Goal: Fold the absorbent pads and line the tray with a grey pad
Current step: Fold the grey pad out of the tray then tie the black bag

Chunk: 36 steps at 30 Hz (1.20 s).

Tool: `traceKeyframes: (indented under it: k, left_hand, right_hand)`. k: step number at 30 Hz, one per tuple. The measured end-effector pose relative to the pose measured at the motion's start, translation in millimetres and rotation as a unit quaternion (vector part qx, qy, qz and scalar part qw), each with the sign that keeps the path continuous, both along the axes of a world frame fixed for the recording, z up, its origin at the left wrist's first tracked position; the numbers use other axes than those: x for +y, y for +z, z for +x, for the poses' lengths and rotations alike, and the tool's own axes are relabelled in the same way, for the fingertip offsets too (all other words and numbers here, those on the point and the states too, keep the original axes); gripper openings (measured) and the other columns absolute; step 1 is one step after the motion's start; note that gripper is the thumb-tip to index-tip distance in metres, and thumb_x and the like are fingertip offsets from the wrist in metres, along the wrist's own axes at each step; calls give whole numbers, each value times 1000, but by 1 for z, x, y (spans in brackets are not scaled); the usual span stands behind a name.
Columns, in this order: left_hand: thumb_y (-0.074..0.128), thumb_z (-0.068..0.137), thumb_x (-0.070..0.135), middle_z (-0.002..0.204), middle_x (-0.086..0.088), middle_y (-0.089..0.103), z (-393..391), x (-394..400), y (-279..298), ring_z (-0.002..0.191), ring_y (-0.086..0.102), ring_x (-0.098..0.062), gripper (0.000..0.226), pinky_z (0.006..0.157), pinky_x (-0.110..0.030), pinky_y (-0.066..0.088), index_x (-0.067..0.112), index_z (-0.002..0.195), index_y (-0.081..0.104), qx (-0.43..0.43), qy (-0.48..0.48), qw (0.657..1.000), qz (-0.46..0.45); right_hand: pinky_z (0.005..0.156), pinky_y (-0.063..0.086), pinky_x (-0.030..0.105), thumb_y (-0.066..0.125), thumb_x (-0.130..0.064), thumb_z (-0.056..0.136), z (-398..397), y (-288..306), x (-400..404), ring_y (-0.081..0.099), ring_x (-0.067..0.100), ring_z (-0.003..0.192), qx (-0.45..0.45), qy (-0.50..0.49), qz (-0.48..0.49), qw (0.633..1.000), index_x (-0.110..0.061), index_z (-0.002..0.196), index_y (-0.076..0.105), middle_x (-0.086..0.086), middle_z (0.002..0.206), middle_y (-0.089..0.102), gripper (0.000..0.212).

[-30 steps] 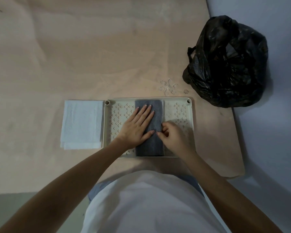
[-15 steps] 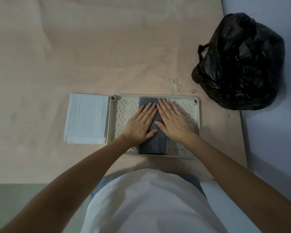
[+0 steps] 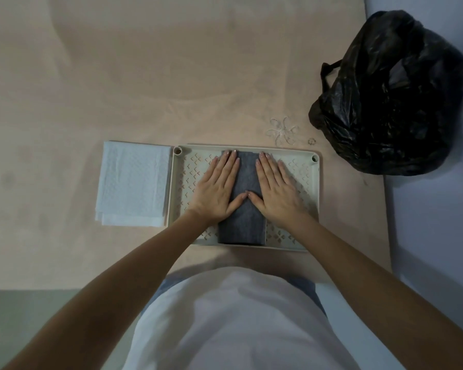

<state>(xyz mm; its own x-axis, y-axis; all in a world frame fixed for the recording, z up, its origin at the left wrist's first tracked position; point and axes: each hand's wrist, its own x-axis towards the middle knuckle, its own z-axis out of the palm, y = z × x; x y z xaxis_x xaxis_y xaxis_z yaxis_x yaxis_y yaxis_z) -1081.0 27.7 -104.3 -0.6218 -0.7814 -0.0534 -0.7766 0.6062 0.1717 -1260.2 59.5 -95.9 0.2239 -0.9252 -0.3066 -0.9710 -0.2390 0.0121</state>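
Note:
A folded grey pad [image 3: 243,222] lies lengthwise in the middle of a pale perforated tray [image 3: 314,204] on the beige surface. My left hand [image 3: 218,189] lies flat, fingers straight, on the pad's left edge and the tray floor. My right hand [image 3: 274,189] lies flat the same way on the pad's right edge. The two thumbs nearly meet over the pad's middle. A folded white pad [image 3: 133,184] rests on the surface just left of the tray, touching its rim.
A full black plastic bag [image 3: 390,94] sits at the right edge of the surface, behind the tray's right corner. A small clear flower-shaped piece [image 3: 281,132] lies between bag and tray. The beige surface ends close behind the tray's right side.
My right hand uncurled and came to lie flat on the grey pad. Both hands slid up toward the tray's far rim and spread apart.

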Motion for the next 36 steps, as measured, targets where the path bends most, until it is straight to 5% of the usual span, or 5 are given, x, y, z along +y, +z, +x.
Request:
traceKeyframes:
  k: [5,11,20,28,36]
  left_hand:
    - [25,94,53,152,-19,25,2,-2,-2,143,20,-29,76,118,-43,17,-3,144,27,11,-2,1000,2]
    - [24,95,49,153,-19,23,1,-2,-3,144,18,-29,72,118,-43,15,-3,145,24,6,0,1000,7]
    - [13,98,50,155,-18,12,6,11,5,145,10,-29,71,119,-44,10,-1,146,12,-46,-62,997,-7]
    - [25,97,53,152,-18,24,26,32,10,143,19,-29,73,115,-45,23,-1,146,24,-58,-155,986,25]
    - [17,97,55,156,-17,12,24,33,12,145,8,-28,75,118,-42,12,0,148,13,-89,-150,984,42]
  right_hand:
    - [119,11,46,15,-58,94,-12,8,2,10,28,145,-3,-12,-19,1000,2,146,11,18,156,12,80]
    - [119,13,45,15,-58,95,-13,11,19,12,26,146,-7,143,2,990,0,147,15,16,156,13,78]
    - [116,18,48,20,-59,93,-5,8,22,15,28,144,22,112,38,993,0,146,17,16,155,17,80]
    - [119,3,46,9,-60,91,-7,12,21,1,28,146,6,120,51,991,-1,148,4,16,157,1,82]
    - [119,-3,47,21,-74,85,-6,13,44,-1,27,146,-2,152,58,987,-2,148,2,14,157,-2,98]
